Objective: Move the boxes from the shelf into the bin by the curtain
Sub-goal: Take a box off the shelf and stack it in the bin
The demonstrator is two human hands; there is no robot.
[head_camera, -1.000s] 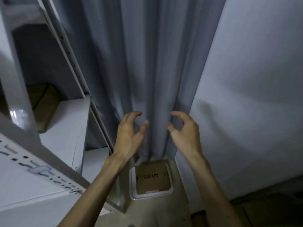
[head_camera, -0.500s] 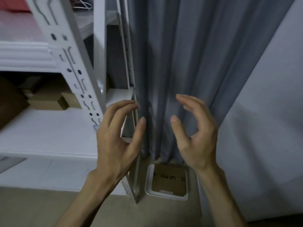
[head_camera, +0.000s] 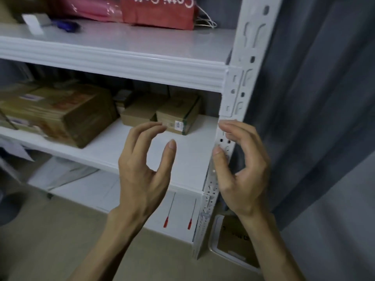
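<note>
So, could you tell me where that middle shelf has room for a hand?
The middle white shelf is bare at its front, between the large brown cardboard box and the white perforated upright, before the small labelled cardboard box. A narrow strip runs right of that box. Back and left are crowded.

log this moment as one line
stage: at shelf | left hand: empty, open | right hand: empty, open, before post | nearest box: on shelf | bin: holds a carton, by curtain
</note>
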